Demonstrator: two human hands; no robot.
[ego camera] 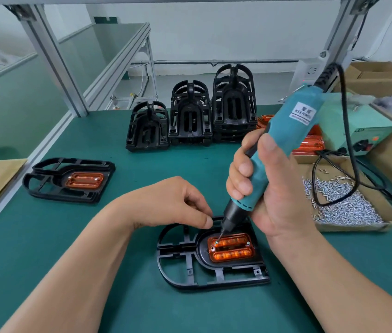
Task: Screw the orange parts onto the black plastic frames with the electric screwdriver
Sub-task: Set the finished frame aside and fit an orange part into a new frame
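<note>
A green tabletop (142, 296) carries everything. At its far edge stand three stacks of black frames (190, 116), rising in height toward the right. On the left lies a short pile of frames (45, 169), the top one with an orange part (84, 180) set in it. On the right an open cardboard box (358, 227) holds a heap of loose screws (341, 207). The screwdriver's black cable (349, 140) loops over them. Behind the box sit a pale green power unit (344, 126) and a heap of orange parts (310, 143), partly hidden by the tool.

The frame being worked on (201, 251) lies flat near the front, with its orange part (231, 249) seated in the oval recess. The right hand (269, 188) is wrapped around the blue-green electric screwdriver (291, 126), which leans back to the right with its bit on a screw (217, 242) at the part's far left corner. Another screw (248, 243) sits in the far right corner. The left hand (173, 203) has its fingers curled, thumb and forefinger tips together at the frame's far rim, just beside the bit. I cannot tell whether they pinch anything.
</note>
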